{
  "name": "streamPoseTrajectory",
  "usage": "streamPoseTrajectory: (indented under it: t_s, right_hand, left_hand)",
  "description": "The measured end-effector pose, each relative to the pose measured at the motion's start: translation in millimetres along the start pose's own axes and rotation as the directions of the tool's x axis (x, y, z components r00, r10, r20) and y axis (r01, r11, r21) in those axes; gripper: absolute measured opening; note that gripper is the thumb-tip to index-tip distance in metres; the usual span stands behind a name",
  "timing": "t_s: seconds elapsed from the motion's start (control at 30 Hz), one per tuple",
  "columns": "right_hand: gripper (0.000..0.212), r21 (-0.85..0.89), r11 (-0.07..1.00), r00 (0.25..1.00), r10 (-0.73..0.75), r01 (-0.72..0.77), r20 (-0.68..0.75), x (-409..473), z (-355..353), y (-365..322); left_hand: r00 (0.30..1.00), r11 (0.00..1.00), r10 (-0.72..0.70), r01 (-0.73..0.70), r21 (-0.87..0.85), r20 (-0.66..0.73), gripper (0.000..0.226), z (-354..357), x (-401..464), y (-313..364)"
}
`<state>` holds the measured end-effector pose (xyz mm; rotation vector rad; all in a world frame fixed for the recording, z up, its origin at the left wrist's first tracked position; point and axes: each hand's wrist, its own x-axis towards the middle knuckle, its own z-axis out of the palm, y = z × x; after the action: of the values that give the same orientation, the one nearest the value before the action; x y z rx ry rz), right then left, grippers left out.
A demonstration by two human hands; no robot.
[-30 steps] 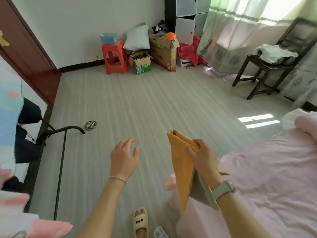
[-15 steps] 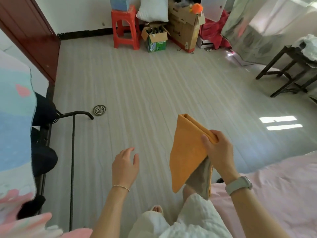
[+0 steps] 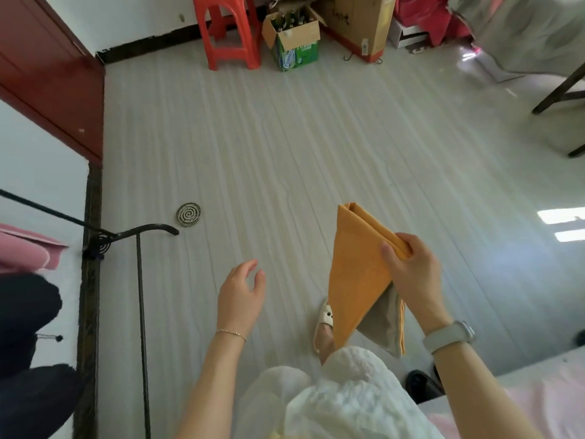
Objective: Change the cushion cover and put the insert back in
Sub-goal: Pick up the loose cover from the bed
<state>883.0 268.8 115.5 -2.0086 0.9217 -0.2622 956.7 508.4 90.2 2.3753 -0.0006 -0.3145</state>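
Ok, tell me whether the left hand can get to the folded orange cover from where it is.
Probably yes: the left hand is open and holds nothing, and only bare floor shows between it and the orange cover held up by the right hand.

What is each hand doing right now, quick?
Left hand: open, fingers relaxed, holding nothing.
Right hand: fingers gripping the folded orange cushion cover by its upper edge.

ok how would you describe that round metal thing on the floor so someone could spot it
Start at the dark red door on the left, then follow the pale striped floor down towards the black curved metal stand foot. Just beyond its tip lies a small flat spiral metal disc, the only round coiled thing there.
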Motion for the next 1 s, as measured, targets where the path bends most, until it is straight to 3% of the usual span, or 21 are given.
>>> streamPoseTrajectory:
  t_s: [0.23,0.5,0.7,0.87,1.0]
  right_hand:
    - [0.031,0.016,0.998,0.993,0.066,-0.065,-0.099,132.7,-26.1,-10.0]
    - [0.031,0.063,0.982,0.934,0.191,-0.18,-0.302,256.1,-71.4,1.6]
    - [0.029,0.071,0.954,0.853,0.292,-0.29,-0.432,372.4,-113.2,7.5]
    - [0.029,0.072,0.94,0.798,0.321,-0.333,-0.51,461.5,-157.1,3.3]
    - [0.029,0.152,0.912,0.72,0.396,-0.381,-0.57,513.5,-191.6,12.5]
  left_hand:
    - [0.993,0.995,0.069,-0.062,-0.074,0.095,0.023,55.2,130.2,129.1]
    - [0.925,0.957,0.282,-0.288,-0.014,0.255,0.023,140.7,243.0,230.0]
    - [0.769,0.811,0.527,-0.582,0.057,0.362,0.022,222.6,352.1,333.2]
    - [0.65,0.683,0.634,-0.725,0.091,0.42,0.035,282.7,437.1,435.5]
    - [0.599,0.624,0.633,-0.77,0.133,0.49,0.036,328.3,474.2,507.7]
